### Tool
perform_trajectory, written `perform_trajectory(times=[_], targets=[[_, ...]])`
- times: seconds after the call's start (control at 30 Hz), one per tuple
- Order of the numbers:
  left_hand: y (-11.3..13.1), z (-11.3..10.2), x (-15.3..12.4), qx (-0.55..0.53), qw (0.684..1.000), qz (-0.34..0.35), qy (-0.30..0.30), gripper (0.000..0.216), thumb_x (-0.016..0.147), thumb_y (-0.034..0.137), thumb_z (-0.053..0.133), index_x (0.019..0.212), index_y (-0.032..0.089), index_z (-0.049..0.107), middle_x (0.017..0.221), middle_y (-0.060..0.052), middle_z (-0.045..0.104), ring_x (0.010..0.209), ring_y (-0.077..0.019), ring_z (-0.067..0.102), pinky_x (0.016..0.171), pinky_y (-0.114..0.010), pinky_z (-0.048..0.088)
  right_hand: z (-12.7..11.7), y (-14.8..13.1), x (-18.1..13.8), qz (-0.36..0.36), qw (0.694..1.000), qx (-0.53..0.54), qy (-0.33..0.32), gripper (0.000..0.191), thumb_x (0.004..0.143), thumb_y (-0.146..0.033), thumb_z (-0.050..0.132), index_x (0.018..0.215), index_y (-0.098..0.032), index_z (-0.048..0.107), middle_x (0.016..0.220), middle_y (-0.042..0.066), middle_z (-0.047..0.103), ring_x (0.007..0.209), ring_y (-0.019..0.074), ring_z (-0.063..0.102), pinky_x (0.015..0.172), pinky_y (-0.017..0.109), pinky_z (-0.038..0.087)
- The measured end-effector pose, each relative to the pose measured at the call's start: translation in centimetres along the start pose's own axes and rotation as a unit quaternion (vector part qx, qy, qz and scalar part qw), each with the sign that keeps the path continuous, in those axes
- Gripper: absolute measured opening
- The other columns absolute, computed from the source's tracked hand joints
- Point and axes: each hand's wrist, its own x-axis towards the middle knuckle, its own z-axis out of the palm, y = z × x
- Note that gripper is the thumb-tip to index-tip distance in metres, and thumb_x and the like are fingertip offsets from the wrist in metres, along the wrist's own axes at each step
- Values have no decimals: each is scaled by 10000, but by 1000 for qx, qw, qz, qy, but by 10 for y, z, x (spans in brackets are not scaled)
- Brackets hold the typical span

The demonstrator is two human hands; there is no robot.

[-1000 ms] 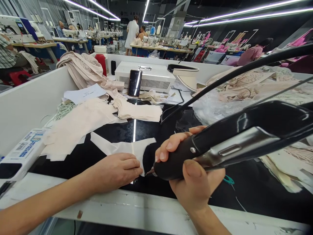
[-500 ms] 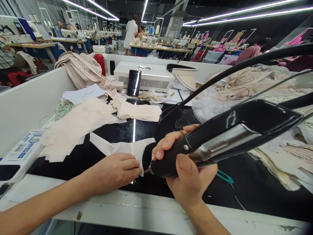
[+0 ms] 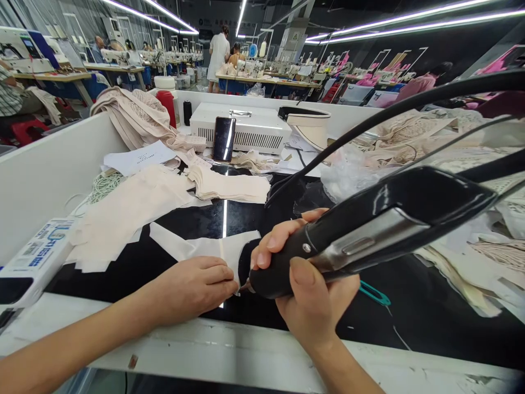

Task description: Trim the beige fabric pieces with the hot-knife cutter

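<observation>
The person works with two hands at a glossy black surface (image 3: 197, 219) with a white border.

The left hand (image 3: 192, 287) lies flat, palm down, with the fingers pressed together. Its fingertips hold down the near edge of one white cut piece of fabric (image 3: 205, 247), which lies flat on the surface just in front of the person.

The right hand (image 3: 311, 295) is closed firmly around the front end of one black handheld tool with a metal strip along its side (image 3: 369, 230). The thumb is on the near side and the four fingers are curled over the top. The tip of the tool points to the left and meets the fabric right beside the left fingertips. One thick black hose (image 3: 369, 128) arches above the tool.

Behind the white piece there is one neat stack of cream fabric pieces (image 3: 232, 186), and to its left a loose spread of larger cream pieces (image 3: 131, 205), whose number I cannot tell. One white sheet of paper (image 3: 137, 157) lies further back.

At the far side stands one white metal box with vent slots (image 3: 246, 128), and one black phone (image 3: 224, 138) leans against it. Left of the box are one red bottle (image 3: 168, 106) and one small black spool (image 3: 187, 112).

One teal clip (image 3: 371, 293) lies on the surface to the right of the right hand. One blue and white carton (image 3: 35, 257) is at the left edge.
</observation>
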Motion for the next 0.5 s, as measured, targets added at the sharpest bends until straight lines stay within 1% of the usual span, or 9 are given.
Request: perform_trajectory(times=[0.1, 0.2, 0.3, 0.4, 0.47, 0.5], targets=[[0, -4, 1, -14, 999, -15, 32, 198, 1057, 120, 492, 1180, 93, 646, 1112, -119, 729, 1067, -197, 696, 1039, -325, 552, 1, 0, -2, 3, 1000, -12, 0, 367, 870, -374, 789, 1135, -295, 548, 797, -48, 637, 551, 144, 612, 497, 320, 562], [-1, -7, 1, -30, 998, -24, 50, 217, 1083, 167, 468, 1173, 95, 652, 1112, -116, 737, 1047, -191, 694, 1032, -326, 549, 1, -2, -5, -4, 1000, -7, -5, 401, 856, -390, 802, 1152, -296, 548, 799, -48, 633, 551, 138, 598, 501, 309, 554], [-1, -9, -1, -58, 998, -24, 30, 213, 1083, 168, 471, 1162, 116, 662, 1098, -100, 739, 1019, -188, 689, 1012, -331, 548, 2, -6, -9, 5, 1000, -3, -20, 396, 860, -405, 804, 1148, -302, 553, 797, -45, 623, 555, 129, 588, 501, 288, 546], [4, -16, -3, -99, 995, -32, -7, 195, 1074, 174, 491, 1140, 148, 673, 1056, -75, 738, 975, -185, 684, 977, -327, 548, 1, -14, -11, 13, 999, -4, -39, 377, 865, -423, 804, 1141, -314, 571, 755, -45, 612, 538, 124, 571, 471, 260, 523], [8, -24, -4, -128, 991, -34, -36, 183, 1070, 181, 501, 1121, 163, 676, 1011, -55, 739, 953, -184, 680, 960, -321, 545, -4, -18, -6, 3, 1000, -6, -29, 364, 864, -398, 808, 1136, -309, 582, 740, -45, 619, 524, 123, 568, 449, 253, 508], [11, -28, -5, -139, 989, -32, -49, 180, 1070, 188, 502, 1114, 170, 675, 989, -47, 740, 941, -182, 679, 944, -315, 546, -7, -19, -1, -6, 1000, -10, -14, 358, 862, -378, 811, 1129, -300, 586, 744, -43, 628, 520, 125, 575, 446, 258, 509]])
